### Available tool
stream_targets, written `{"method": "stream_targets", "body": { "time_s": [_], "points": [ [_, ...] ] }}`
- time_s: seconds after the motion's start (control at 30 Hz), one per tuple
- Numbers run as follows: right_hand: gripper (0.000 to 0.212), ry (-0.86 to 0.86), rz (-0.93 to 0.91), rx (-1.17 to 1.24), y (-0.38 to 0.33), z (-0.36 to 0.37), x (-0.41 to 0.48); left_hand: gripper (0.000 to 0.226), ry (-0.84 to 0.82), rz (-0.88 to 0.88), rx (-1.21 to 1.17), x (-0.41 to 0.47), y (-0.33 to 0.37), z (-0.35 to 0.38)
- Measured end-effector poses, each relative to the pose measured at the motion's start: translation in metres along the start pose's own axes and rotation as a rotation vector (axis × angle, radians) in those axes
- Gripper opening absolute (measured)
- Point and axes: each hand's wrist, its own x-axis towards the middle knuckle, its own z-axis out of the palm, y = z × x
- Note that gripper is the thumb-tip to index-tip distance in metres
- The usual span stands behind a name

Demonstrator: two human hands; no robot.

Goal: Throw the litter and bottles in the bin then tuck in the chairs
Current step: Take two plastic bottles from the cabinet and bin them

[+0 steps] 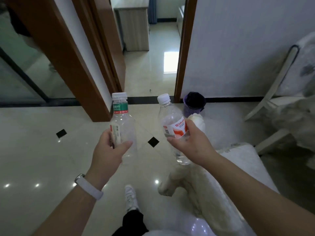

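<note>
My left hand grips a clear plastic bottle with a green label and white cap, held upright over the tiled floor. My right hand grips a second clear bottle with a red-and-white label and white cap, tilted slightly left. A crumpled white piece of litter shows just behind my right hand's fingers. Ahead, against the wall beside the doorway, stands a small purple mesh bin with a dark liner. It is a short distance beyond my right hand.
A pale upholstered seat edge lies at the right, under my right forearm. A white chair frame covered with plastic sheeting leans at far right. An open doorway leads to another room. My white shoe is on the glossy floor.
</note>
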Motion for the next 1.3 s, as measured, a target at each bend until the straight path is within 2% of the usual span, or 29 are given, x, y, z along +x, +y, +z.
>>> {"method": "stream_targets", "body": {
  "time_s": [0.27,0.4,0.57,0.73,0.9,1.0,1.17,1.3],
  "points": [
    [0.043,0.181,0.125,-0.044,-0.045,0.025,0.123,0.035,-0.186,0.035,-0.055,0.187,0.002,-0.015],
    [0.041,0.27,0.154,-0.075,-0.068,0.028,0.17,0.048,-0.272,0.096,-0.02,0.264,0.013,-0.017],
    [0.032,0.34,0.244,-0.122,-0.069,0.02,0.205,0.052,-0.399,0.101,-0.038,0.326,0.018,0.006],
    [0.036,0.414,0.295,-0.088,-0.045,0.009,0.257,0.059,-0.472,0.065,-0.013,0.382,0.011,0.046],
    [0.039,0.378,0.345,0.008,-0.017,-0.003,0.33,0.056,-0.528,0.052,0.049,0.449,0.015,0.089],
    [0.041,0.371,0.352,0.055,0.002,-0.015,0.388,0.067,-0.536,0.036,0.093,0.501,0.023,0.119],
    [0.046,0.391,0.376,0.096,0.027,-0.071,0.47,0.06,-0.56,0.012,0.147,0.58,0.055,0.194],
    [0.046,0.459,0.4,0.061,0.042,-0.133,0.518,0.057,-0.613,0.07,0.121,0.622,0.09,0.266]
  ]
}}
